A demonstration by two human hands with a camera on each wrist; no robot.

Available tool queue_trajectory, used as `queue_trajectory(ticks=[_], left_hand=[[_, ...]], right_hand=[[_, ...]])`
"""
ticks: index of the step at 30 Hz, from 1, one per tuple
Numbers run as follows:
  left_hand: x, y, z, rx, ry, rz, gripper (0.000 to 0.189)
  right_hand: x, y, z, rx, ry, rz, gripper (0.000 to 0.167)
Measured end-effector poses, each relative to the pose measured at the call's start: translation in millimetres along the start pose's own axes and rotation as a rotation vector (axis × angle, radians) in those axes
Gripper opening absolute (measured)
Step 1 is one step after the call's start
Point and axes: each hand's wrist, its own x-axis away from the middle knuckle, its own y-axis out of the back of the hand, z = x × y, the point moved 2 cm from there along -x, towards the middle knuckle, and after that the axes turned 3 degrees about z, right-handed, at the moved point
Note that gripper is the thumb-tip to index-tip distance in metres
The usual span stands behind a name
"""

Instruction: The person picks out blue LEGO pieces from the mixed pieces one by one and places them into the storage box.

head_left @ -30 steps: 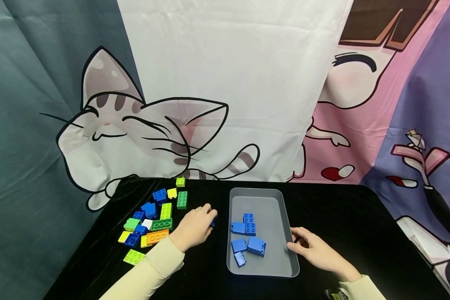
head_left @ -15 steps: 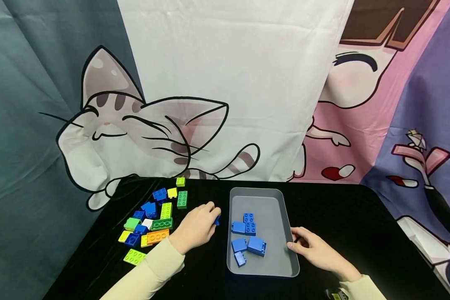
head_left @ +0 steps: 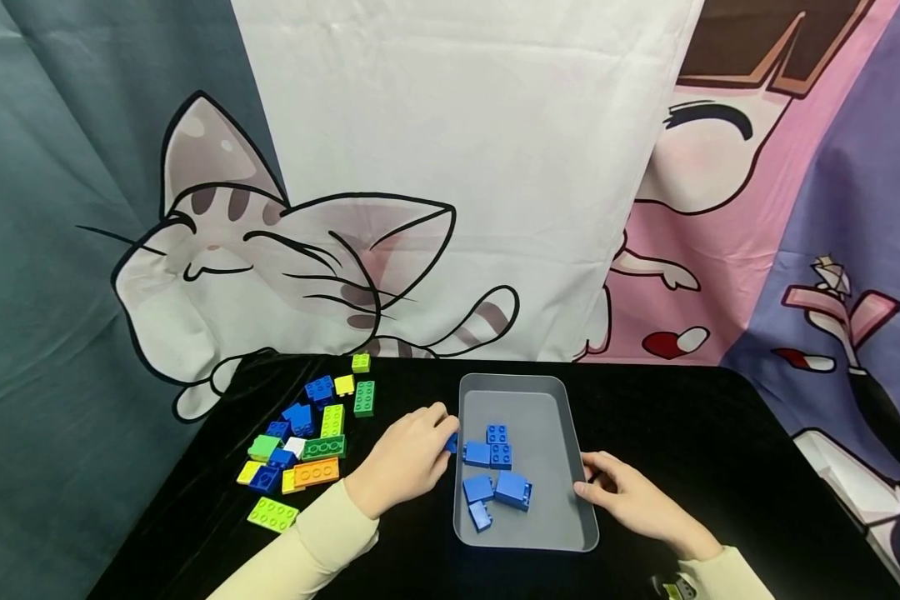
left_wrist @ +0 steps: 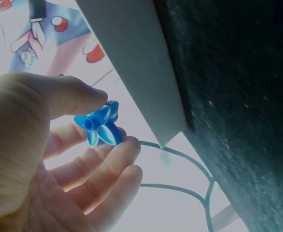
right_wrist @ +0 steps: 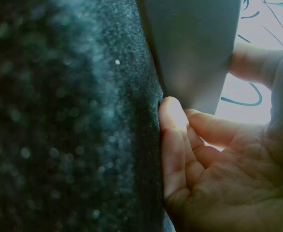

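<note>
While the left hand (head_left: 407, 458) pinches a small blue piece (left_wrist: 100, 121) between thumb and fingers just beside the left rim of a gray tray (head_left: 549, 508), the right hand (head_left: 633, 500) grips that tray's right side, thumb at the rim and fingertips against the outer wall; six blue blocks (head_left: 513, 491) lie inside, and blocks of mixed colours (head_left: 332, 421) sit on the black cloth (head_left: 667, 417) farther left
</note>
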Motion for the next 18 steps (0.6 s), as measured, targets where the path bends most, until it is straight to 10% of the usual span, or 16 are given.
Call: queue_trajectory(ticks=[18], left_hand=[[-9.1, 7.8, -29.9, 0.001, -0.07, 0.026, 0.029]], right_hand=[[0.0, 0.1, -1.7, -0.007, -0.003, -0.001, 0.047]])
